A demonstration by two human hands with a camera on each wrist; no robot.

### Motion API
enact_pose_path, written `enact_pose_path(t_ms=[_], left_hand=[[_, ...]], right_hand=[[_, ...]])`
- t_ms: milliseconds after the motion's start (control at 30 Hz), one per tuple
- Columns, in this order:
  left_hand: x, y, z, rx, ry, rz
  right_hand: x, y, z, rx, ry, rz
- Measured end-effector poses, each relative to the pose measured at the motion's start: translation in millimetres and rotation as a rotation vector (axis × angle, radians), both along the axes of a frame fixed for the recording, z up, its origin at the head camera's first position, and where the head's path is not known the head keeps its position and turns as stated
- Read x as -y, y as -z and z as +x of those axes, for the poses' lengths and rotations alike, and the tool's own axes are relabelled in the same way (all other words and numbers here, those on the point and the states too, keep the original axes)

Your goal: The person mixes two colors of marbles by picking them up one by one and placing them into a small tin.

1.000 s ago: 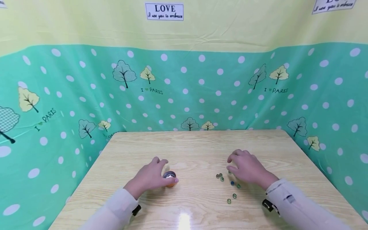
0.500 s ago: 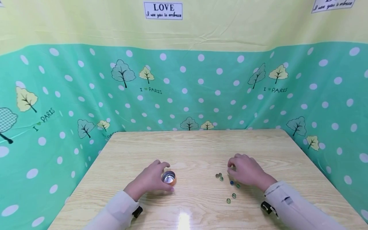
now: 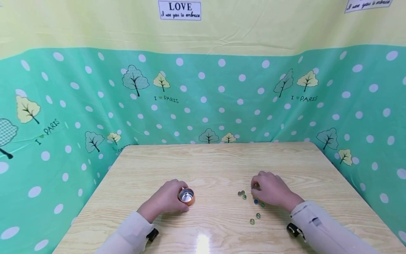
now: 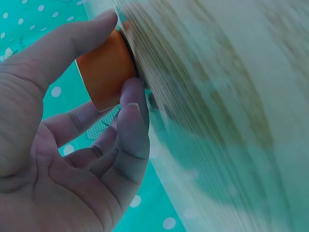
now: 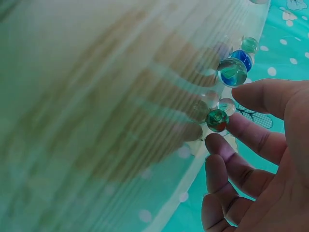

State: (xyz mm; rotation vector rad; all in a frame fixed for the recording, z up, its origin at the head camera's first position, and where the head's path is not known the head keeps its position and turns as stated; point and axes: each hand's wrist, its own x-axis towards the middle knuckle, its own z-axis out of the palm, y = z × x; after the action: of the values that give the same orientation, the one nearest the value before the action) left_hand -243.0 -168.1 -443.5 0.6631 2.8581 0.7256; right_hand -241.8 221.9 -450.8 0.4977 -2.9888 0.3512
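Note:
My left hand point(image 3: 166, 197) grips a small orange cup point(image 3: 190, 202) with a shiny metal inside, its mouth facing up. In the left wrist view the thumb point(image 4: 72, 41) lies on one side of the cup and curled fingers touch the other, low by the table. My right hand point(image 3: 274, 188) reaches down among several glass marbles. In the right wrist view a green and red marble point(image 5: 217, 120) sits by the index fingertip, while a clear greenish marble point(image 5: 232, 72) lies at the thumb tip. Thumb and index stand apart.
A blue marble point(image 3: 256, 201) and a green one point(image 3: 262, 205) lie just below the right hand. More marbles point(image 3: 252, 221) are scattered nearer the front and to the left. The wooden table point(image 3: 215, 165) is bounded by a green dotted curtain point(image 3: 222, 98).
My left hand has closed in around the cup, which was tilted and now stands with its mouth up. The right hand has lowered slightly toward the marbles, its thumb and index drawing closer.

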Motion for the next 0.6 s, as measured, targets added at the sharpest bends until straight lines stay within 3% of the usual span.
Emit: enact_pose_path(t_ms=[600], left_hand=[[-8.9, 3.8, -3.4, 0.016, 0.006, 0.036]], right_hand=[[1.8, 3.4, -1.7, 0.023, 0.03, -0.002]])
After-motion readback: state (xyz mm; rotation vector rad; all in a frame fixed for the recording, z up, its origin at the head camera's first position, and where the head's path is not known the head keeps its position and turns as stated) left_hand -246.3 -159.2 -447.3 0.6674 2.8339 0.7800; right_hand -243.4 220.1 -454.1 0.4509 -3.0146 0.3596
